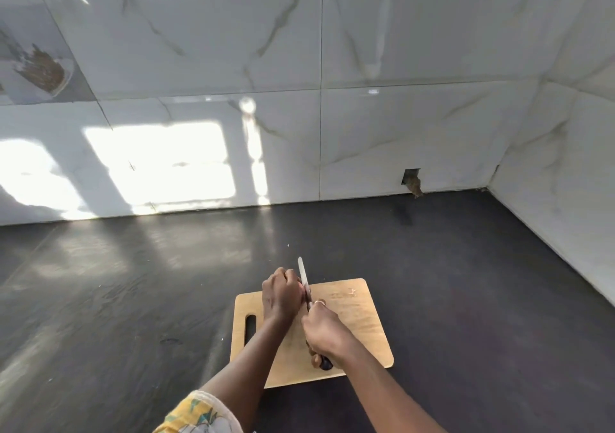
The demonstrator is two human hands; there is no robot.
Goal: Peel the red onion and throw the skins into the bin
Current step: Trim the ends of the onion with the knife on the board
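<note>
On the board [359, 326], your left hand [281, 296] curls over the hidden onion; right hand [327, 332] grips the knife [303, 274], blade against knuckles: a slip cuts.

Red onion [300, 283] mostly under left hand [281, 296]

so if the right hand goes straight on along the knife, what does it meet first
The right hand would probably meet the left hand, curled close beside the knife blade; depth is unclear.
</note>
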